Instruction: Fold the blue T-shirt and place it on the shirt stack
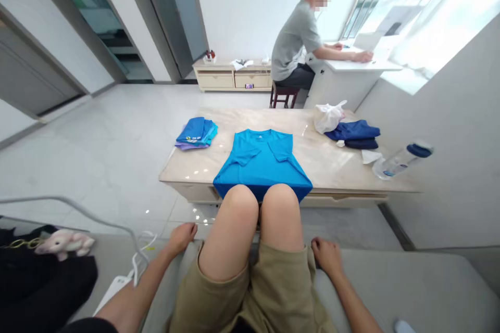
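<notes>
A bright blue T-shirt (262,164) lies flat on the low marble table (332,166), sleeves folded inward, its hem hanging over the near edge by my knees. My left hand (182,237) rests on the front edge of the grey sofa (410,286), fingers curled over it, holding nothing. My right hand (326,255) presses on the sofa seat beside my right thigh, also holding nothing. Both hands are well short of the shirt.
A stack of folded blue and purple clothes (196,133) sits at the table's left. At its right are dark blue clothes (354,134), a white plastic bag (328,116) and a lying water bottle (400,160). Another person (299,47) sits at a far white desk.
</notes>
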A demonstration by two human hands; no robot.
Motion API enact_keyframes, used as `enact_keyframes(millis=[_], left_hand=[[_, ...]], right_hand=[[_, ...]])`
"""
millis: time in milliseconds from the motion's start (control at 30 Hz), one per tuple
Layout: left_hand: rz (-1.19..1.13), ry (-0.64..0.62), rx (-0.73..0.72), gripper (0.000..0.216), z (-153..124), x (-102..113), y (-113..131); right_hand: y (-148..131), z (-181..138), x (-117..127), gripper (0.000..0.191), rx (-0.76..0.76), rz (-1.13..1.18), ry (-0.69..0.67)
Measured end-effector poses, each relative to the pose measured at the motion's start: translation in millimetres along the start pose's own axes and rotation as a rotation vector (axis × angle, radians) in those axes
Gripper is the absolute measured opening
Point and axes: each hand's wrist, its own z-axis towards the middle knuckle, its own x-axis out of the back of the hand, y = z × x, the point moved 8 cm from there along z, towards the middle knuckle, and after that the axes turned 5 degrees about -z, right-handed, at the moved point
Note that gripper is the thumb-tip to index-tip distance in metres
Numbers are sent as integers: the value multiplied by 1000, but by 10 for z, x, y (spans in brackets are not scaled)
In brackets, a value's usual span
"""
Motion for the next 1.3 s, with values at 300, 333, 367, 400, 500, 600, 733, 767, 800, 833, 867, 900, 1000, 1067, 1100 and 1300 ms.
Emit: enact_keyframes(millis=[300, 333, 367, 400, 500, 600, 733, 767, 800, 833, 867, 900, 1000, 1067, 1100, 1300], left_hand=[[-228, 358, -377, 41, 470, 1537, 1136], [-279, 373, -427, 41, 585, 1648, 1330], [-320, 380, -478, 41, 724, 1739, 1536], [-346, 385, -531, 42, 883, 1816, 1750], [-311, 386, -664, 48, 1466, 1959, 2372], [-172, 369, -652, 56, 2118, 1925, 2794], [-35, 370, -524, 67, 2713, 1678, 2922], [-15, 387, -514, 69, 2777, 1623, 2910], [-1, 408, -516, 70, 2816, 1580, 2891], [9, 428, -526, 71, 2838, 1551, 2870], [14, 442, -535, 71, 2853, 1534, 2846], [15, 451, -534, 71, 2869, 1529, 2819], [-1, 472, -482, 72, 2933, 1584, 2734], [-14, 484, -444, 72, 2976, 1643, 2705], [-21, 485, -429, 72, 2996, 1670, 2700], [-54, 468, -379, 75, 3156, 1795, 2733]], right_hand=[[-652, 613, 925, 41, 147, 393, 352], [-832, 794, 1119, 42, 216, 411, 384], [-1016, 998, 1322, 43, 281, 418, 419], [-1201, 1220, 1525, 43, 339, 411, 454], [-1708, 1971, 2006, 45, 463, 336, 506], [-2026, 2747, 2107, 52, 479, 214, 446], [-2080, 3426, 1739, 61, 371, 51, 366], [-2060, 3495, 1631, 62, 348, 18, 367], [-2040, 3530, 1536, 64, 333, -12, 376], [-2023, 3541, 1461, 65, 328, -37, 389], [-2009, 3539, 1404, 66, 330, -57, 403], [-1998, 3531, 1365, 66, 334, -72, 412], [-1977, 3523, 1325, 67, 340, -102, 416], [-1974, 3531, 1337, 67, 337, -116, 410], [-1975, 3537, 1345, 68, 335, -121, 404], [-2010, 3596, 1419, 68, 313, -136, 350]])
